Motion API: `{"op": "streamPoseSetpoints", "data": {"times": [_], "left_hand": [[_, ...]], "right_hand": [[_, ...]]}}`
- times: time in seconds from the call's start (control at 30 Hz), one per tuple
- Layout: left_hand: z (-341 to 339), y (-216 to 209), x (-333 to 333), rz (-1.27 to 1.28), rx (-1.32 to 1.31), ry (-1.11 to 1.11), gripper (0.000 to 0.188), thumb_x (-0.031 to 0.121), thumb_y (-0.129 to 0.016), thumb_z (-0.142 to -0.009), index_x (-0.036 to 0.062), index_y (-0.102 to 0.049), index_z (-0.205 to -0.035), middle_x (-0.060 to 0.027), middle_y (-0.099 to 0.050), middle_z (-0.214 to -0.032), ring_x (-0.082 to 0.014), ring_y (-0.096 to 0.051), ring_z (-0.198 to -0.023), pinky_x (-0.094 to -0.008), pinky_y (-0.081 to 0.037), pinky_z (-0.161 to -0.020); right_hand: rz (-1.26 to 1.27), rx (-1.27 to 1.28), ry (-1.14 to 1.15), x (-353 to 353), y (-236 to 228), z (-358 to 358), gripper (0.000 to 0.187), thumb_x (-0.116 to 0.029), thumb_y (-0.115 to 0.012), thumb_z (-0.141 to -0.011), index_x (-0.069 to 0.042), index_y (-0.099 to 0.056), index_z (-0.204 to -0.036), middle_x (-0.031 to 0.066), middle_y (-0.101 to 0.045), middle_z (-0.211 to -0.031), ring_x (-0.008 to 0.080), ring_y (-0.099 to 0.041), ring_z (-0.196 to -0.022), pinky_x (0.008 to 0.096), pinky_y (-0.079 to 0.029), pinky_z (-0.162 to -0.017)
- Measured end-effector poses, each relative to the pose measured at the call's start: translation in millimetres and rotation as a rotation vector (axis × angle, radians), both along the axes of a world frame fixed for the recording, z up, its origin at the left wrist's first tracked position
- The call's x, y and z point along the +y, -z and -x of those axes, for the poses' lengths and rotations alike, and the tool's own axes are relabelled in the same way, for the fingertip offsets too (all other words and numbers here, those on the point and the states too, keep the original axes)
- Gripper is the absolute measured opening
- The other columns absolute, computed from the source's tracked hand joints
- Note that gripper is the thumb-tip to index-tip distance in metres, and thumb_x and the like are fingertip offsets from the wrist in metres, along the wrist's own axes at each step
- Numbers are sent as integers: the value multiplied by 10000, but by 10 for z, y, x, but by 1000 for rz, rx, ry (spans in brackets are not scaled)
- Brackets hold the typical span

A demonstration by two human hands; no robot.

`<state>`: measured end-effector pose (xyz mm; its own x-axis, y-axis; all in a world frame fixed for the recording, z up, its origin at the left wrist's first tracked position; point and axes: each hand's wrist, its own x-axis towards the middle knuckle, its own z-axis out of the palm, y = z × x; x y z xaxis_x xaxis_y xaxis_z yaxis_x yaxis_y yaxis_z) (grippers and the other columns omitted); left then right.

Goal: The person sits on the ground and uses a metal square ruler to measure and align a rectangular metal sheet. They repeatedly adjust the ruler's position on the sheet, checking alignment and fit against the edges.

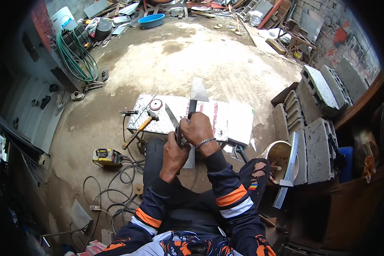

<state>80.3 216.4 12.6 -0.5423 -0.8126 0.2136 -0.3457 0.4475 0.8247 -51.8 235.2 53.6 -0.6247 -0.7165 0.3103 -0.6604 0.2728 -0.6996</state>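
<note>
My left hand (pixel 174 154) is closed around the dark handle of a knife (pixel 172 115) whose narrow grey blade points up and to the left. Just beside it, my right hand (pixel 198 129) is closed at a long metal piece (pixel 199 90) with a shiny, flared far end and a dark section near my fingers. My fingers hide much of where the two pieces pass each other. Both hands are above a low bench (pixel 240 123) with a patterned, partly white top. On its left side lie a hammer (pixel 140 131) with a yellowish handle and a round disc (pixel 156 104).
A yellow-and-black machine (pixel 107 157) and tangled cables (pixel 123 181) lie on the floor at left. To the right, a sword-shaped metal piece (pixel 289 166) leans on a pale bucket (pixel 274 149) beside concrete blocks (pixel 319 143). Farther off are a green hose (pixel 72 64) and blue basin (pixel 151 19).
</note>
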Motion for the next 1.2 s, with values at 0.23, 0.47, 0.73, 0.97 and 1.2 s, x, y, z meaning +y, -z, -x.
{"op": "streamPoseSetpoints", "data": {"times": [0.23, 0.47, 0.73, 0.97, 1.2], "left_hand": [[-57, -7, 11, -6, 83, -5, 269, 62, -672, -894, 16, -548, -1128, -246, -708, -889, -441, -727, -848, -504, -561, -726], [-61, -65, -2, -116, 48, -9, 288, 96, -689, -875, 1, -564, -1116, -233, -706, -847, -388, -746, -834, -456, -562, -732], [288, -60, -496, -349, 414, -137, 391, 144, -686, -835, -97, -617, -1136, -141, -724, -940, -246, -694, -781, -367, -562, -777], [-145, 186, -1358, -1028, 855, -218, 297, 2, -621, -855, -54, -590, -1145, -174, -697, -1018, -322, -737, -889, -454, -636, -846], [-358, 519, -913, -1412, 841, -44, 504, 7, -613, -834, -84, -542, -1325, -249, -678, -1252, -410, -700, -1117, -543, -585, -1023]], "right_hand": [[-41, -214, -234, 53, -13, 15, 641, -575, -682, -953, 51, -734, -832, 138, -708, -614, 318, -735, -594, 452, -575, -622], [48, -276, -233, 665, 144, 304, 794, -644, -707, -929, 82, -703, -1248, 216, -739, -918, 275, -754, -868, 378, -576, -752], [-70, -280, 239, 1569, 1743, 945, 731, -589, -729, -934, 37, -693, -1310, 197, -726, -1019, 273, -720, -957, 375, -559, -830], [100, 130, 118, 1277, 1269, 962, 1288, -526, -961, -611, -60, -333, -1635, 200, -512, -1449, 371, -551, -1303, 472, -489, -1069], [-106, 420, -68, 1193, 1141, 1295, 1570, -620, -958, -456, -127, -135, -1699, 195, -394, -1609, 372, -433, -1441, 484, -340, -1169]]}}
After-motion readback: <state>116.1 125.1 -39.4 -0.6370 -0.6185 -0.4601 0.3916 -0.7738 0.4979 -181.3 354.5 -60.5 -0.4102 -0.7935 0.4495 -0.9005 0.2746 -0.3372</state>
